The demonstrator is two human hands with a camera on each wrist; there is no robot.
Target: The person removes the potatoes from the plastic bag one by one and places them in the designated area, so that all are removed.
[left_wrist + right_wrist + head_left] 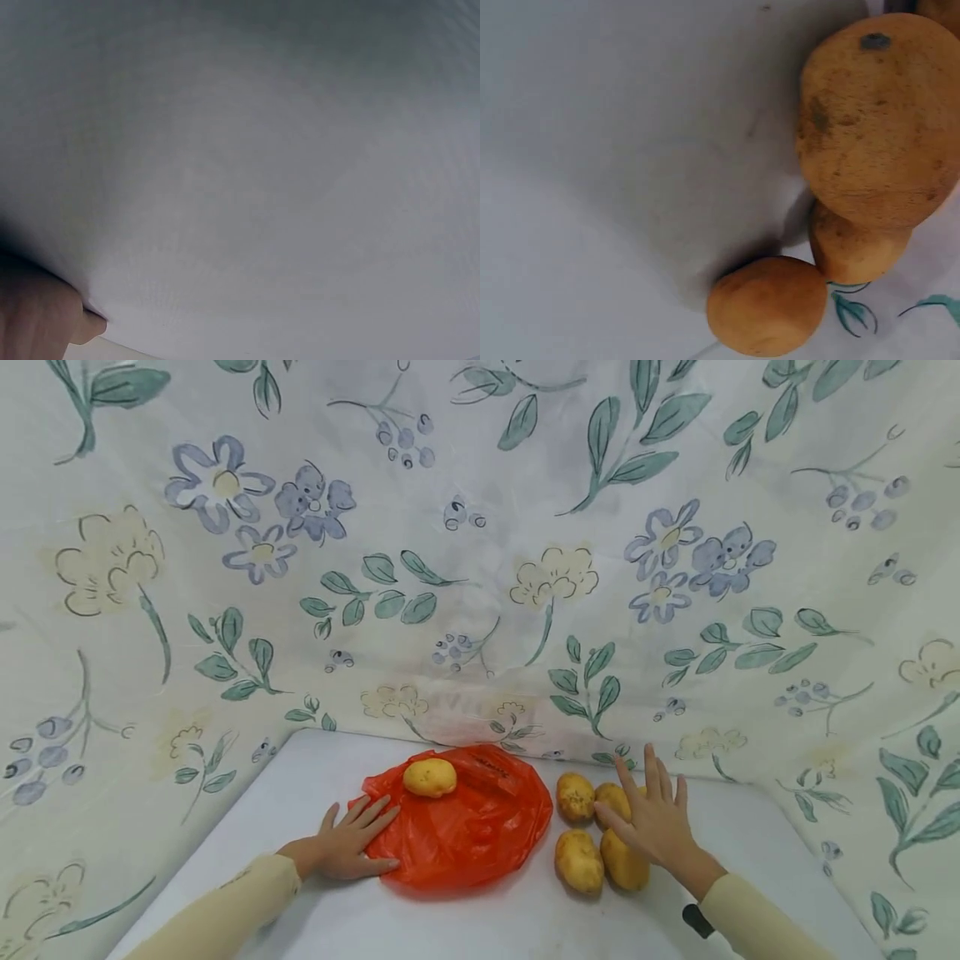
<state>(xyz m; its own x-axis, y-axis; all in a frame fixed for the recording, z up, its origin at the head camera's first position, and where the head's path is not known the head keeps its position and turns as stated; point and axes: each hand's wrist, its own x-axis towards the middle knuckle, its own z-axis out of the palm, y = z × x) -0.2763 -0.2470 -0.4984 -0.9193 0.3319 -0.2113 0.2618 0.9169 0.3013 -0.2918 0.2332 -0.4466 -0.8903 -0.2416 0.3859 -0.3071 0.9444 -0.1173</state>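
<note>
A red plastic bag (465, 839) lies spread on the white table, with one potato (430, 777) on its upper left part. My left hand (347, 843) rests on the bag's left edge, fingers spread. To the right of the bag sit several potatoes (579, 862) in a close group. Over their right side is my right hand (660, 827), its fingers straight and spread, partly hiding some of them. Whether it touches them I cannot tell. In the right wrist view a large potato (881, 120) and a smaller potato (767, 306) show, without the hand.
The white table (330, 927) ends at a floral cloth (480, 643) hanging behind and at the sides. A small black object (698, 921) shows beside the right wrist. The left wrist view holds mostly pale table surface (285, 225) with part of the hand at lower left.
</note>
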